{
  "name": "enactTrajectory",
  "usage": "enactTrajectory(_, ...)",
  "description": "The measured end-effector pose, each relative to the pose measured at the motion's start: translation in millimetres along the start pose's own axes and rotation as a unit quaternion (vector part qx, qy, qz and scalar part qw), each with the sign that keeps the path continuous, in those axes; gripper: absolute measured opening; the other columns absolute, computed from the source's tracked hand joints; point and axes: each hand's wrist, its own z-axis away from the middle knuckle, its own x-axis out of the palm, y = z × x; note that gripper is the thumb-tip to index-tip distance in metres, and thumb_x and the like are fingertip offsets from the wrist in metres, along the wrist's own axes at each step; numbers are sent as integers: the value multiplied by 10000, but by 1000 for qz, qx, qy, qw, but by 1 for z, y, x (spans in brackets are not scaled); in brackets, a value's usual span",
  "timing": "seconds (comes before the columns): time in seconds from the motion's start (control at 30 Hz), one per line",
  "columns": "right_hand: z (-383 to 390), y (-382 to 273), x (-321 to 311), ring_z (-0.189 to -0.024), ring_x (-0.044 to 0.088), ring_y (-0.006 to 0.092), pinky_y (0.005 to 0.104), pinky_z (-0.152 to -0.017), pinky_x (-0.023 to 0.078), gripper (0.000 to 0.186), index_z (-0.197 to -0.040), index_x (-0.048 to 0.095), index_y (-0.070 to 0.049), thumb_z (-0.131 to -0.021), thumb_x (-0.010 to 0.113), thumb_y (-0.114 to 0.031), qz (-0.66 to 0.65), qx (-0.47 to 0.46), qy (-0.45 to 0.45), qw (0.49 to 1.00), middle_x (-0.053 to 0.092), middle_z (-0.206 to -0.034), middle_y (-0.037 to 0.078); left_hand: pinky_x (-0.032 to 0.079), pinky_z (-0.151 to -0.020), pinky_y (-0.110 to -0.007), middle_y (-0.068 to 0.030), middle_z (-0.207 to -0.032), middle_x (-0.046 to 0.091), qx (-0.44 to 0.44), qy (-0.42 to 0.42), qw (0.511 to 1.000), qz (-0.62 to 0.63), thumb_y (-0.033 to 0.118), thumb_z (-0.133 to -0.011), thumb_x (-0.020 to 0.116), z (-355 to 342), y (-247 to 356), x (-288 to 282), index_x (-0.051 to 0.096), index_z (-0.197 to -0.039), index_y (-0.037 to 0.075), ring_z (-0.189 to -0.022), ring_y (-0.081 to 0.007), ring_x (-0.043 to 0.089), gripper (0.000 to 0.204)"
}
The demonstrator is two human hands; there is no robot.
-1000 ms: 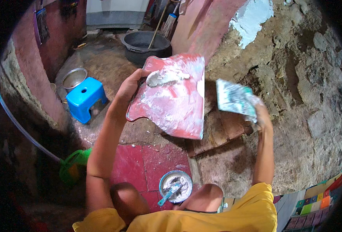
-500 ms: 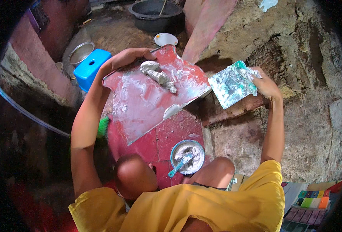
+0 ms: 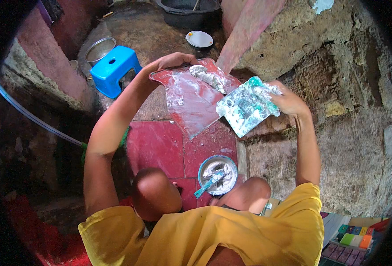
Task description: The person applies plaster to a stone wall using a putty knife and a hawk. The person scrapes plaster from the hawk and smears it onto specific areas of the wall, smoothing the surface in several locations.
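Note:
My left hand grips the far edge of a red, putty-smeared plate with a scalloped edge. A lump of pale putty sits near its top. My right hand is closed on a square teal-and-white scraper, caked with putty, whose left edge meets or overlaps the plate's right side. Below, between my knees, a bowl of white putty stands on red floor tiles, with a small teal-handled tool resting in it.
A blue stool, a metal basin, a white dish and a large dark tub are beyond. A rough, patched wall rises on the right. A hose runs along the left.
The red plate has turned and tipped, and my right hand has brought the scraper leftward against it. My view has tilted downward, showing more of my lap and less of the far doorway.

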Motion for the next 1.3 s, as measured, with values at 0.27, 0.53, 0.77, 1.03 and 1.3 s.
enactTrajectory(0.27, -18, 44, 3, -776, 515, 114, 248, -671, 430, 253, -999, 473, -33, -793, 520, -173, -333, -50, -44, 941, 533, -874, 28, 453, -665, -247, -48, -846, 579, 49, 22, 997, 61, 148, -778, 435, 22, 14, 31, 557, -921, 27, -715, -114, 554, 224)
enactTrajectory(0.53, 33, -62, -69, -839, 535, 123, 260, -750, 433, 369, -1068, 463, 12, -766, 554, -180, -208, -234, 230, 921, 552, -962, 61, 490, -637, -326, -130, -791, 570, 201, 144, 929, 277, 173, -763, 412, 23, 33, 15, 504, -926, -28, -648, -210, 583, 274)
enactTrajectory(0.77, 55, -102, -98, -539, 439, 38, 167, -440, 357, 439, -1115, 420, -8, -775, 527, -266, -188, -336, 337, 859, 523, -896, 34, 470, -691, -316, -89, -843, 522, 346, 184, 868, 304, 166, -773, 398, 23, 70, 67, 471, -937, 2, -770, -188, 550, 244)
enactTrajectory(1.03, 63, -136, -88, -724, 486, 82, 203, -610, 419, 524, -1147, 376, 37, -749, 587, -231, -50, -451, 353, 818, 513, -911, 57, 469, -707, -333, -91, -889, 515, 393, 59, 851, 343, 155, -775, 380, 9, 84, 69, 436, -993, 28, -794, -193, 547, 258)
enactTrajectory(1.3, 63, -117, -130, -550, 443, 72, 215, -450, 347, 331, -1102, 407, 13, -849, 376, -198, 21, -252, 585, 771, 476, -722, 36, 479, -695, -330, -95, -900, 524, 396, 37, 846, 354, 162, -783, 376, 7, 85, 69, 444, -989, 29, -775, -192, 558, 254)
